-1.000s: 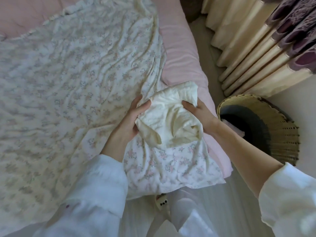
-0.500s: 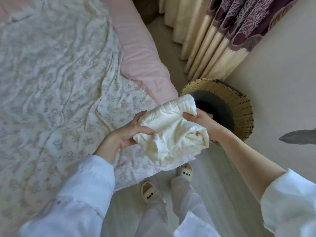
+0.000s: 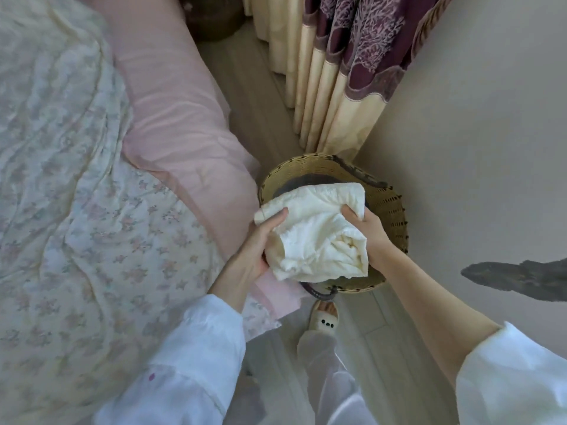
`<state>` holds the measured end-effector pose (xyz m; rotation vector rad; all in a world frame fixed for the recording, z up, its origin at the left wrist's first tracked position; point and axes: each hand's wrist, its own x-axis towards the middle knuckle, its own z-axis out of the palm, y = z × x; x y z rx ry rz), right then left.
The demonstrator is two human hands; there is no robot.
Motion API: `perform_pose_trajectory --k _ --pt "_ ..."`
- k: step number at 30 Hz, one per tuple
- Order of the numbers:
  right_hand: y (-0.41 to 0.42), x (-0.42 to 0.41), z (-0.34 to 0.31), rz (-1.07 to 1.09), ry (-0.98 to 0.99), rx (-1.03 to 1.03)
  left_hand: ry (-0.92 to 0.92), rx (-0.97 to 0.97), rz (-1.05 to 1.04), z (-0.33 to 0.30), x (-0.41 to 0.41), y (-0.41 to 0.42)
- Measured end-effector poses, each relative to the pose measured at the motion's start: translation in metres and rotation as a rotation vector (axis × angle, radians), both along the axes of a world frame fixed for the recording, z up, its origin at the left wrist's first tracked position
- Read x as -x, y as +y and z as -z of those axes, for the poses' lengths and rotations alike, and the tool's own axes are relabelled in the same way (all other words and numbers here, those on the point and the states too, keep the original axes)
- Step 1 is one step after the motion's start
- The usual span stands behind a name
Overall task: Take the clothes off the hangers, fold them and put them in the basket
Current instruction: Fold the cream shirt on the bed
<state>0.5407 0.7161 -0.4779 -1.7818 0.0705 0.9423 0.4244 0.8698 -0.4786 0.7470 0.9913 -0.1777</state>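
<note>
A bed fills the left half of the frame, spread with a wrinkled white floral-print cotton sheet [image 3: 76, 210]. Along its right edge runs a pale pink padded mattress border [image 3: 171, 118], which slants from the upper centre down toward the middle.

Just right of that border, near the centre, the left hand [image 3: 254, 253] comes up out of a loose white sleeve [image 3: 190, 348]. Its grip is closed around the left side of a folded cream-coloured crinkled cotton garment [image 3: 316, 234], thumb on top and the fingers tucked beneath. The garment is held in the air directly over the mouth of a round woven tan wicker basket [image 3: 392, 210], which stands on the pale wood-plank floor [image 3: 251, 96] beside the bed. The right hand [image 3: 368, 228] grips the garment's right side, thumb pressed on the upper cloth and the fingers curled under it.

Below the basket, a cream slipper with black dots [image 3: 323, 317] shows on one foot. In the upper right hang cream and maroon patterned pleated curtains [image 3: 352, 56], against a plain beige wall [image 3: 491, 148].
</note>
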Motion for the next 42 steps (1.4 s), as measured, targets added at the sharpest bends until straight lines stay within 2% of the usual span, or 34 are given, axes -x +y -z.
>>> perform_pose_trajectory --k 3,6,9,11,14,19,22,25,28,30,31,33,35,36,37,38,39,40,42 --pt "-0.024 -0.045 0.030 0.031 -0.017 0.071 0.034 -0.259 0.201 0.029 -0.048 -0.036" --pt "-0.042 -0.072 0.059 -0.133 0.077 0.125 0.065 -0.470 0.288 0.061 -0.079 -0.052" --pt "-0.056 -0.083 0.102 -0.259 0.277 0.143 0.043 -0.524 0.378 0.108 -0.090 -0.052" --pt "-0.059 -0.083 0.140 -0.314 0.297 0.152 0.075 -0.514 0.441 0.144 -0.093 -0.047" --pt "-0.054 -0.081 0.211 -0.358 0.169 0.269 0.128 -0.555 0.544 0.208 -0.101 -0.037" --pt "-0.036 -0.075 0.353 -0.293 0.021 0.444 0.182 -0.739 0.755 0.335 -0.131 -0.024" --pt "-0.028 -0.080 0.414 -0.306 -0.005 0.520 0.257 -0.791 0.761 0.398 -0.146 -0.021" --pt "-0.028 -0.085 0.466 -0.332 0.053 0.516 0.348 -0.746 0.738 0.454 -0.149 -0.019" --pt "-0.029 -0.092 0.489 -0.353 0.128 0.507 0.416 -0.677 0.619 0.477 -0.146 -0.016" --pt "-0.032 -0.097 0.489 -0.351 0.155 0.500 0.484 -0.735 0.603 0.474 -0.143 -0.019" --pt "-0.034 -0.099 0.484 -0.326 0.145 0.527 0.505 -0.848 0.654 0.470 -0.141 -0.021" --pt "-0.038 -0.100 0.465 -0.310 -0.035 0.708 0.467 -1.275 0.951 0.456 -0.134 -0.026" --pt "-0.039 -0.095 0.446 -0.423 -0.366 0.839 0.207 -1.758 1.209 0.452 -0.136 -0.029" --pt "-0.038 -0.093 0.445 -0.494 -0.547 0.825 0.023 -1.893 1.262 0.451 -0.139 -0.030" --pt "-0.035 -0.094 0.442 -0.541 -0.703 0.760 -0.116 -1.916 1.351 0.448 -0.145 -0.030" --pt "-0.031 -0.098 0.441 -0.576 -0.833 0.679 -0.195 -1.843 1.465 0.446 -0.149 -0.029" --pt "-0.029 -0.106 0.440 -0.644 -0.850 0.609 -0.174 -1.674 1.579 0.444 -0.153 -0.028" --pt "-0.028 -0.112 0.439 -0.741 -0.776 0.564 -0.079 -1.494 1.694 0.444 -0.154 -0.027" --pt "-0.032 -0.116 0.446 -0.996 -0.501 0.583 0.029 -1.401 1.786 0.449 -0.146 -0.025"
